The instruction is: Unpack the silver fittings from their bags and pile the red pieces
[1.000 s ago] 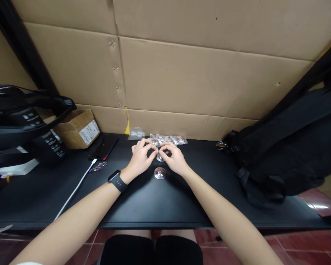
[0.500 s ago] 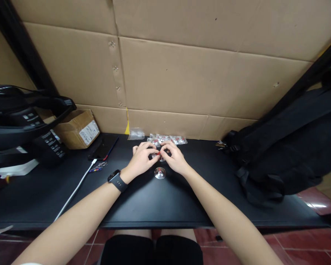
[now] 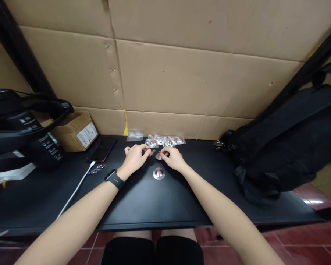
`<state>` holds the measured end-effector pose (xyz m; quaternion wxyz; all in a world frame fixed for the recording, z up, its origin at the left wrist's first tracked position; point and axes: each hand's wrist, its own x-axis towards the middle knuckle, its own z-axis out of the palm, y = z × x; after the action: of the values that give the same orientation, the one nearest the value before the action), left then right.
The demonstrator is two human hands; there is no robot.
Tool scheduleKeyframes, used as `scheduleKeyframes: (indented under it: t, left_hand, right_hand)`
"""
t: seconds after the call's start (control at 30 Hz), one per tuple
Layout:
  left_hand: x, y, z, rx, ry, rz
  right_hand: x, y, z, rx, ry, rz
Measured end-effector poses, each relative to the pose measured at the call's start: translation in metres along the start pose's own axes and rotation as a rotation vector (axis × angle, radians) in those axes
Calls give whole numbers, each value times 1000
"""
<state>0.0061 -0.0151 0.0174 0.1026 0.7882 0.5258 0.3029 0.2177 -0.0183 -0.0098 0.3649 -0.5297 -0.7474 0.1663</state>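
Note:
My left hand [image 3: 136, 157], below a wrist with a dark smartwatch [image 3: 114, 179], pinches the red loop of a small silvery finger cymbal [image 3: 152, 152], which tilts on edge beside the fingertips. Close by on the right, my right hand [image 3: 175, 160] has thumb and forefinger closed on the red loop of another finger cymbal [image 3: 158, 157]. That one is partly hidden by the fingers. A third finger cymbal [image 3: 159, 173] lies flat on the black table between my forearms, its red loop upward. Behind the hands, several more lie in clear plastic bags [image 3: 169, 141].
An empty-looking plastic bag [image 3: 134, 134] rests by the cardboard wall [image 3: 165, 81]. To the left are a phone [image 3: 98, 151], a keyring [image 3: 97, 169], a white cable [image 3: 76, 188] and an open carton [image 3: 75, 133]. A black backpack [image 3: 287, 143] fills the right side.
My hands have moved apart from where they met over the red loop. Each now holds a separate finger cymbal, with a gap between them. The nearest one stays on the table.

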Motion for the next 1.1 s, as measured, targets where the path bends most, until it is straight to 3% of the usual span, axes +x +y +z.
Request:
scheduleKeyframes:
  t: [0.13,0.3,0.57,0.93,1.1]
  left_hand:
    - [1,0,0,-144,-45,-46]
    - [0,2,2,-327,-55,-44]
    - [-2,5,5,-385,-96,17]
    - [-1,6,5,-250,-34,-77]
    - [-1,5,2,-230,-13,-133]
  right_hand:
    - [0,-5,0,331,50,149]
    - [-3,-16,4,601,51,167]
    - [-5,-18,10,636,42,194]
    - [-7,-24,2,804,-87,241]
    - [-9,-22,0,777,-133,138]
